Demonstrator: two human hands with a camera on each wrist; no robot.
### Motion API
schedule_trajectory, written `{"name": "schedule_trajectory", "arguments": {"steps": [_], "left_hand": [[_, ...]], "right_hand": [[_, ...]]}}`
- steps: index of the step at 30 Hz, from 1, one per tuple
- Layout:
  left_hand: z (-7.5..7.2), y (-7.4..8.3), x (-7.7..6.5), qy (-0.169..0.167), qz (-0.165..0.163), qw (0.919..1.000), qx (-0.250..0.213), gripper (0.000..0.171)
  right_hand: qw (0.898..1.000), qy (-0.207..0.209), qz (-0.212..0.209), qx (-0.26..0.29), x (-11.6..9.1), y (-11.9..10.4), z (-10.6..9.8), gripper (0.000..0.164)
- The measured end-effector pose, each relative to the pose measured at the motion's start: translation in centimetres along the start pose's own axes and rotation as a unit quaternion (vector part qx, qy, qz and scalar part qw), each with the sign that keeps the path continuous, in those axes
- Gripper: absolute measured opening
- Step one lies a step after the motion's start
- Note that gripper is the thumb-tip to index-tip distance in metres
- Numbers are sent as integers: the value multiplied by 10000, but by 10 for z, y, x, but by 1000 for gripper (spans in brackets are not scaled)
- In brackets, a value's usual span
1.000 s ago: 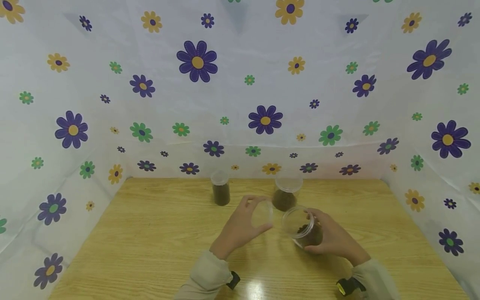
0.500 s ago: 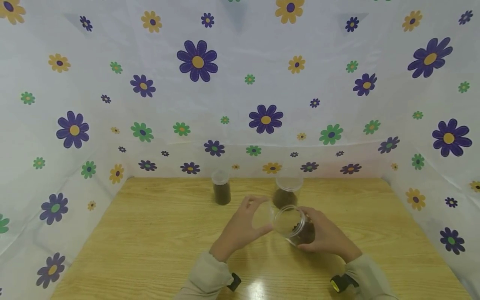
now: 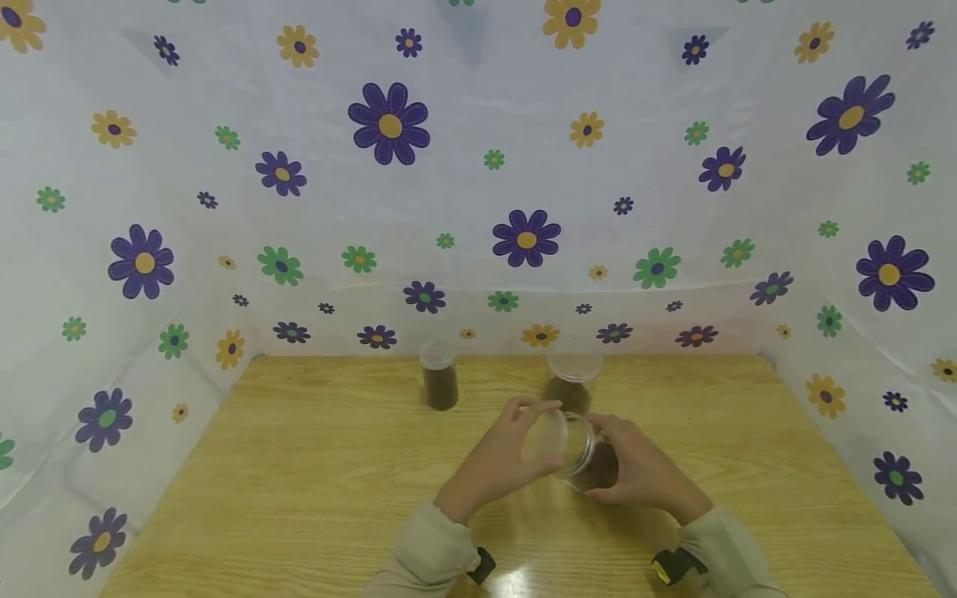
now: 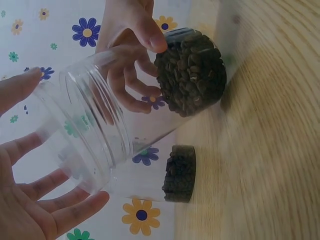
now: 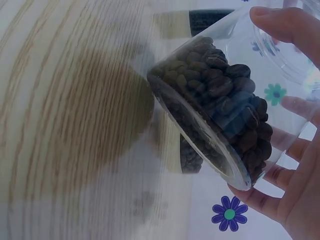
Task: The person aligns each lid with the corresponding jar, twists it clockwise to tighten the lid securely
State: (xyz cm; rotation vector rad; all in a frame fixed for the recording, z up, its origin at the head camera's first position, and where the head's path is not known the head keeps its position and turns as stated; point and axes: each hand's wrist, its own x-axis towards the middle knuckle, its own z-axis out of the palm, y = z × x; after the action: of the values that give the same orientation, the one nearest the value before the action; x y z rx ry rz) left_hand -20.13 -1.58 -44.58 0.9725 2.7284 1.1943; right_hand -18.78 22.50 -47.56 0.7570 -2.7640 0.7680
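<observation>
My right hand grips a clear jar partly filled with coffee beans. Held just over the wooden table, the jar leans with its mouth toward my left hand. That hand holds a clear round lid by its edge, fingers and thumb spread around the rim. Lid and jar mouth face each other at very close range; whether they touch, I cannot tell. In the left wrist view, the left fingers curve around the lid's side.
Behind the hands stands a wide clear jar with dark contents. Farther left is a narrower jar, also dark inside. Both are near the back edge of the wooden table. A flower-patterned white cloth encloses the back and sides.
The right hand has carried the tilted jar leftward, toward the lid. The left hand has moved right with the lid, bringing it up to the jar's mouth. The two back jars stay put.
</observation>
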Motion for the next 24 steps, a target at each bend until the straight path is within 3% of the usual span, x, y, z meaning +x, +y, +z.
{"name": "schedule_trajectory", "arguments": {"steps": [24], "left_hand": [[5, -1, 12, -279, 244, 9982, 477, 68]], "right_hand": [[9991, -200, 64, -377, 6, -7, 1, 95]]}}
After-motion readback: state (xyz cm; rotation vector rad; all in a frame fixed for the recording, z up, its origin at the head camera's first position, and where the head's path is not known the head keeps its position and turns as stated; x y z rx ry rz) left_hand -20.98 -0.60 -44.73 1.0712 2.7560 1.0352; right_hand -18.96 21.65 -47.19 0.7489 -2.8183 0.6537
